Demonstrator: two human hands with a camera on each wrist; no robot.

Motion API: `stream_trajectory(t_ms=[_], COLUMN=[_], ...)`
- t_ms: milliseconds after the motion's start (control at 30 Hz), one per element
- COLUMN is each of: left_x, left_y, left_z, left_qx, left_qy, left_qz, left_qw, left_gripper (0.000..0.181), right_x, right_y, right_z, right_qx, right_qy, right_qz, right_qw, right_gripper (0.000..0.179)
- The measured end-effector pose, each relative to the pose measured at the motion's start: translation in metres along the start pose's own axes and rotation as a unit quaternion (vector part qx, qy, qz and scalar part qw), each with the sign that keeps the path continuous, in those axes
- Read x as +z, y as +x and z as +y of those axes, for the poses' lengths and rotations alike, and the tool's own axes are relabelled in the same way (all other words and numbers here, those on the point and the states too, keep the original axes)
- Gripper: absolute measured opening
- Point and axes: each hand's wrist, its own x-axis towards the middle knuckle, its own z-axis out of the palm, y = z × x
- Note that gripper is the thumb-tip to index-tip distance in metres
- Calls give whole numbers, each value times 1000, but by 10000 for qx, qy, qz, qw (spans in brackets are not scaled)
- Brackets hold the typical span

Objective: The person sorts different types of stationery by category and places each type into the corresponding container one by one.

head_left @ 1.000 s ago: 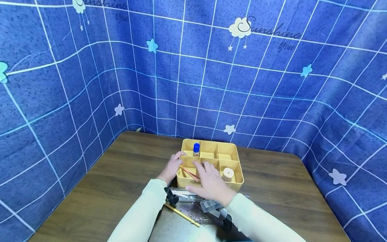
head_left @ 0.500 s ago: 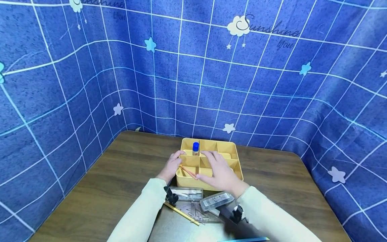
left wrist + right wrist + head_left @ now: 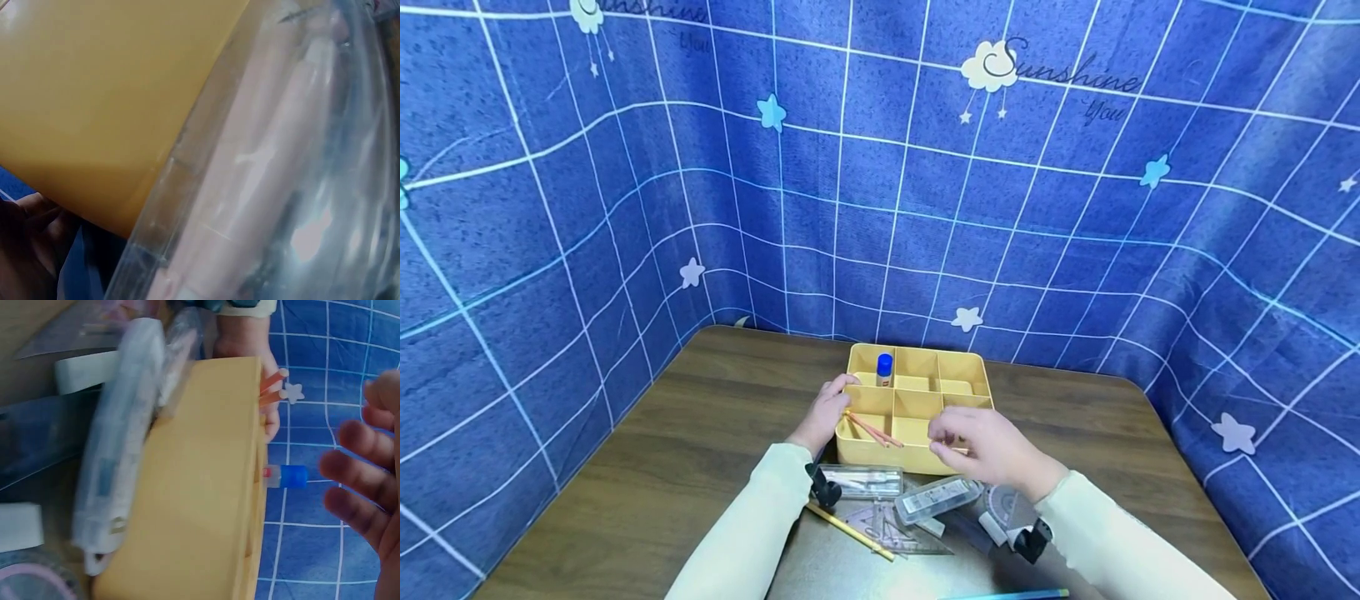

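Note:
A yellow box divided into several compartments stands on the table. My left hand grips its left wall, fingers over the rim; in the left wrist view only part of that hand shows beside the box's yellow side. Two thin orange sticks lean in the front left compartment. Behind them a blue-capped glue stick stands upright. My right hand hovers over the front right compartment, loosely bent fingers holding nothing, and hides most of that compartment. The right wrist view shows its fingers spread apart.
In front of the box lie a clear case of pinkish pens, a clear plastic case, a transparent set square and a yellow pencil. A white block lies further right. A blue pencil is at the near edge.
My right hand has left the front left compartment and moved right, its fingers now more bent. The orange sticks have shifted slightly. My left hand stays at the box.

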Motion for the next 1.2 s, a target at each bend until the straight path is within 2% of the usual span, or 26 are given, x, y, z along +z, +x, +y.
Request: stream_trajectory(t_ms=[100,200,333,467,767,1033,1200], left_x=[0,-1,-1,0,1,1,1], left_y=[0,0,0,1,1,0,-1], left_z=[0,0,0,-1,1,2,3], left_qx=[-45,-87,-110,-115,-78,-37,-71], left_qy=[23,2,-28,11,-5,78,69], left_qz=[-35,-55,-52,-49,-25,18,-1], left_qw=[10000,9999,9999,9999,10000,10000,10000], left_gripper=[34,33,33,34,36,35,34], right_x=[6,12,22,33,50,49,47], right_y=[-12,-23,-36,-46,-56,-58,-59], right_z=[1,3,6,9,15,16,14], right_qx=[-293,-403,-275,-56,177,175,40], right_qy=[-91,-261,-330,-336,-246,-217,-285], right_qz=[-368,-832,-1281,-1553,-1939,-1987,-1820], right_qw=[9989,9954,9908,9873,9806,9797,9829], right_gripper=[10,19,31,40,48,46,44])
